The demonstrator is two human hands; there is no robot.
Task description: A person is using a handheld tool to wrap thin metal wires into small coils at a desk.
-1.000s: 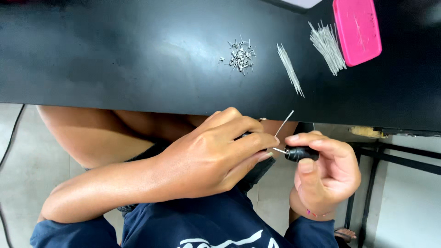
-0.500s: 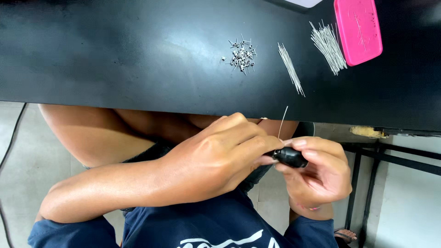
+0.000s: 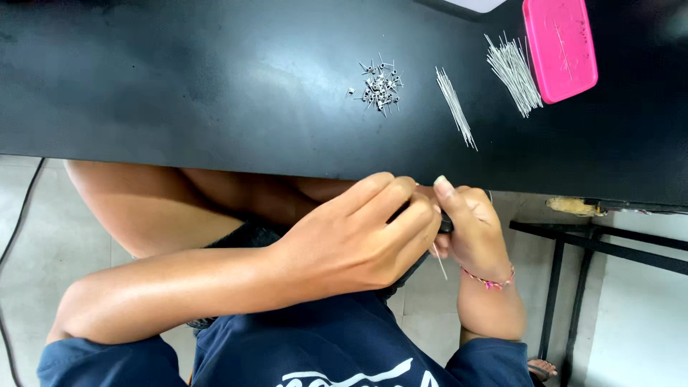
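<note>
My left hand (image 3: 358, 240) and my right hand (image 3: 473, 229) meet just below the front edge of the black table (image 3: 179, 93), above my lap. My right hand grips a small black tool (image 3: 446, 225), mostly hidden between the fingers. My left hand's fingers close around a thin metal wire (image 3: 438, 262) whose end pokes down below the hands. On the table lie a pile of small metal pieces (image 3: 378, 86), a row of straight wires (image 3: 456, 107) and a bigger bundle of wires (image 3: 513, 72).
A pink flat tray (image 3: 560, 47) lies at the table's far right beside the wire bundle. A black metal frame (image 3: 595, 247) stands at the right, below the table. Grey floor and a dark cable (image 3: 16, 229) show at the left.
My right hand has turned over, so its back faces up and the black tool is largely covered. The wire that stuck up now points down below the hands.
</note>
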